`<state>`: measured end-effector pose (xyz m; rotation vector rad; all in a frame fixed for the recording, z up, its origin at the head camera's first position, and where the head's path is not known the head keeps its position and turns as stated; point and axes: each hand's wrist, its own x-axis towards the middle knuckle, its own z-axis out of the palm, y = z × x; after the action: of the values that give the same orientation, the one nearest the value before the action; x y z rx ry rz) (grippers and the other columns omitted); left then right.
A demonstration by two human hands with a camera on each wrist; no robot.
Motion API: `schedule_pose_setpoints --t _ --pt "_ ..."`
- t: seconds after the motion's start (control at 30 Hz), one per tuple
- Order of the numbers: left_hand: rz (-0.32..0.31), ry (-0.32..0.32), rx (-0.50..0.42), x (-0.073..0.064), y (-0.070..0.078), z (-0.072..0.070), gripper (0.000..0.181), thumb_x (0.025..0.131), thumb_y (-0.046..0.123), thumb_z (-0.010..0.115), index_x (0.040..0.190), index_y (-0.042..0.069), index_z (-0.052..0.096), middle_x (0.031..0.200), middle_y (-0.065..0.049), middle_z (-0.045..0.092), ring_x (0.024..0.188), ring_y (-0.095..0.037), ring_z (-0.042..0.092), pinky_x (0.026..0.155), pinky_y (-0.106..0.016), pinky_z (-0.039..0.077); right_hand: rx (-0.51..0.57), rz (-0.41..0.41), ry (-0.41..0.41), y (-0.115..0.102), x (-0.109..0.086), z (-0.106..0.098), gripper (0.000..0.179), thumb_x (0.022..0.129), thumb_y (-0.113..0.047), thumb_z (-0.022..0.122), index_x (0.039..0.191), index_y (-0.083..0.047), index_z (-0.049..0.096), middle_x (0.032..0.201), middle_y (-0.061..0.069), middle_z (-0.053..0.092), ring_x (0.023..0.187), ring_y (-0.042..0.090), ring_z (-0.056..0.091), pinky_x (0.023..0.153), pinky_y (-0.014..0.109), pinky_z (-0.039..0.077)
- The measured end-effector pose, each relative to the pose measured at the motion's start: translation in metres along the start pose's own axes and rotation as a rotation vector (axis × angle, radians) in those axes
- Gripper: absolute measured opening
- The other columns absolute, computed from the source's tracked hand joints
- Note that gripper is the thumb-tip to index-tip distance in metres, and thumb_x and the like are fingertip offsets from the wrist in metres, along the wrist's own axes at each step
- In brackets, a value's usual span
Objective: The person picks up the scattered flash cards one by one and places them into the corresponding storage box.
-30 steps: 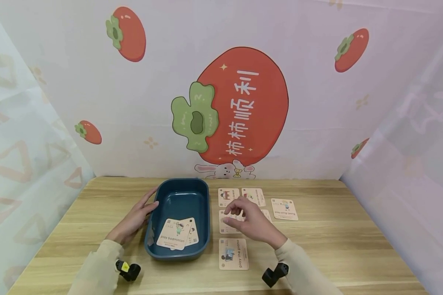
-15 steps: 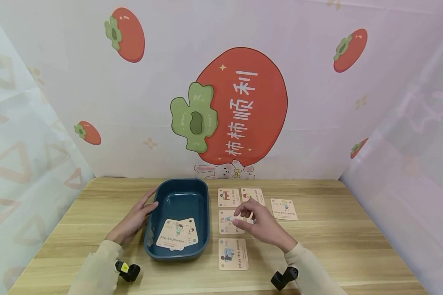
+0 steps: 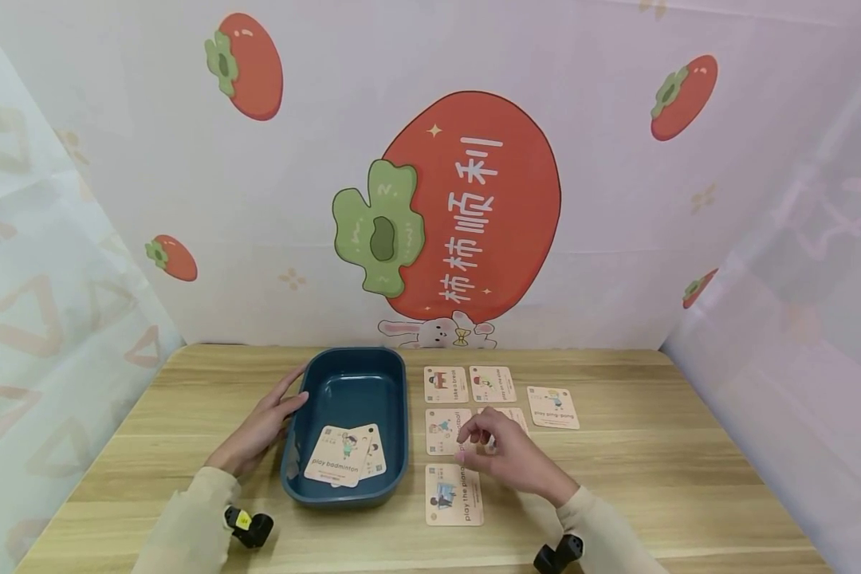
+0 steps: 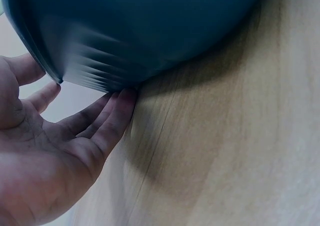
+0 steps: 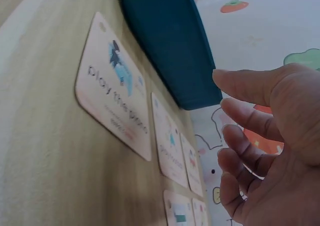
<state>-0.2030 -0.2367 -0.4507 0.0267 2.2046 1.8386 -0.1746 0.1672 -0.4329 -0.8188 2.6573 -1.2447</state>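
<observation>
A dark blue plastic tub (image 3: 396,383) stands left of the middle; a "play badminton" card (image 3: 336,462) overlaps another card (image 3: 375,458) inside it. My left hand (image 3: 258,430) holds the tub's left side, thumb over the rim, fingers against the outer wall. Above the cards hovers my right hand (image 3: 509,454), fingers loosely bent and holding nothing. Under or near it lie a "play the piano" card (image 3: 448,502), a football card (image 3: 441,434) and a card (image 3: 516,416) partly hidden by the hand. In the right wrist view the piano card (image 5: 112,93) lies flat, apart from the fingers.
Behind these lie a "take a break" card (image 3: 445,385) and a slide card (image 3: 493,385). A "play ping-pong" card (image 3: 553,408) sits slightly turned to their right. The wooden table (image 3: 653,478) ends at a printed cloth backdrop (image 3: 603,279), with cloth sides too.
My right hand has drifted right and toward me, uncovering the slide card and more of the football card. The left hand, tub and cards have stayed put.
</observation>
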Motion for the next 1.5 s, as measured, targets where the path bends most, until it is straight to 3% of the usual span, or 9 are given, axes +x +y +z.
schedule_pose_setpoints --t 0.4,0.7,0.87,0.97,1.1,1.17,1.37,1.5 --pt "-0.002 -0.004 -0.007 0.0 0.0 0.0 0.067 0.11 0.039 0.043 0.165 0.028 0.006 0.162 -0.027 0.022 0.146 -0.048 0.028 0.116 -0.065 0.022 -0.132 0.037 -0.142 0.009 -0.009 0.008 0.03 0.08 -0.034 0.088 0.099 -0.016 0.071 0.097 -0.005 0.056 0.095 0.016 0.045 0.084 0.035 0.041" --pt "0.003 0.003 -0.007 0.0 0.0 0.0 0.066 0.11 0.038 0.042 0.165 0.027 0.007 0.161 -0.028 0.027 0.145 -0.048 0.029 0.116 -0.066 0.023 -0.22 0.018 -0.181 0.01 -0.013 0.011 0.049 0.066 -0.036 0.095 0.102 -0.017 0.068 0.095 -0.007 0.051 0.093 0.01 0.044 0.109 0.055 0.031" --pt "0.004 0.005 -0.006 0.0 0.0 0.0 0.065 0.111 0.037 0.041 0.165 0.028 0.008 0.161 -0.028 0.027 0.145 -0.048 0.03 0.116 -0.066 0.023 -0.217 0.018 -0.189 0.008 -0.014 0.011 0.053 0.064 -0.034 0.096 0.105 -0.015 0.067 0.097 -0.005 0.051 0.094 0.012 0.044 0.118 0.063 0.016" --pt "0.003 0.004 -0.006 0.0 0.001 0.0 0.065 0.111 0.037 0.041 0.165 0.026 0.007 0.16 -0.028 0.027 0.145 -0.048 0.03 0.116 -0.066 0.022 -0.227 0.02 -0.191 0.006 -0.014 0.01 0.057 0.063 -0.036 0.097 0.107 -0.014 0.067 0.097 -0.004 0.05 0.095 0.013 0.044 0.119 0.063 0.015" --pt "0.001 0.004 -0.006 -0.001 0.001 0.0 0.065 0.111 0.037 0.042 0.165 0.025 0.007 0.16 -0.028 0.028 0.145 -0.048 0.03 0.116 -0.066 0.022 -0.248 0.025 -0.199 0.004 -0.016 0.009 0.065 0.061 -0.043 0.097 0.111 -0.014 0.066 0.097 -0.005 0.049 0.094 0.014 0.042 0.109 0.052 0.034" --pt "0.0 0.002 -0.006 -0.001 0.001 0.0 0.065 0.11 0.037 0.042 0.165 0.026 0.007 0.16 -0.029 0.028 0.145 -0.048 0.03 0.116 -0.066 0.022 -0.254 0.027 -0.203 0.004 -0.017 0.01 0.069 0.06 -0.045 0.097 0.113 -0.014 0.065 0.098 -0.005 0.049 0.094 0.015 0.042 0.101 0.048 0.038" --pt "0.004 0.001 -0.005 -0.001 0.001 0.0 0.066 0.11 0.038 0.042 0.165 0.026 0.007 0.16 -0.029 0.028 0.145 -0.048 0.029 0.116 -0.066 0.022 -0.268 0.028 -0.195 0.007 -0.018 0.011 0.076 0.058 -0.048 0.097 0.118 -0.014 0.064 0.099 -0.006 0.048 0.096 0.017 0.04 0.09 0.04 0.039" --pt "0.006 0.003 -0.003 -0.002 0.001 0.0 0.066 0.11 0.037 0.042 0.165 0.026 0.007 0.159 -0.029 0.029 0.145 -0.048 0.03 0.116 -0.066 0.022 -0.26 0.016 -0.191 0.007 -0.018 0.012 0.077 0.058 -0.047 0.097 0.119 -0.013 0.063 0.098 -0.006 0.047 0.096 0.017 0.041 0.097 0.047 0.039"
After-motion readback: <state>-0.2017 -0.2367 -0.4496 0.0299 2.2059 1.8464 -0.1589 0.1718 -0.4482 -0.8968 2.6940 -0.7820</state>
